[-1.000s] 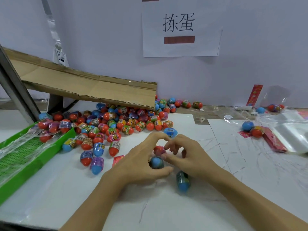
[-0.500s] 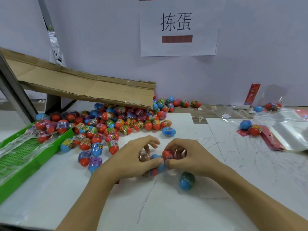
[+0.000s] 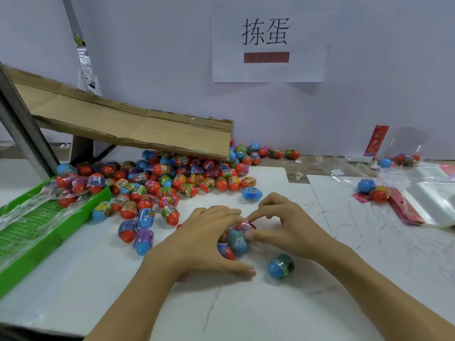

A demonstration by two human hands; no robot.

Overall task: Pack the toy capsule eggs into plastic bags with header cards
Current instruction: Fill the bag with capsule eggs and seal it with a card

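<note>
1. Left hand [image 3: 204,244] lies over a small cluster of capsule eggs [image 3: 235,241] at table centre, fingers curved round them; it hides part of the cluster. About three eggs show: one blue marked "6+", one red-tipped below it, one red on top under film.
2. Right hand [image 3: 290,227] pinches the top of that cluster between thumb and fingertips. Looks like clear wrap there, hard to make out.
3. One loose blue egg [image 3: 280,265] on the table just right of the left thumb, touching neither hand.
4. Main egg pile [image 3: 167,183] sits at the cardboard chute [image 3: 138,126] mouth; part hidden under the chute, too many to count.
5. Green tray [image 3: 37,225] on the left, cut off by the frame edge, film over it.
6. Far right: two eggs [image 3: 373,190] beside a stack of clear bags [image 3: 433,200] and red header cards [image 3: 403,207], stack cut off.
</note>
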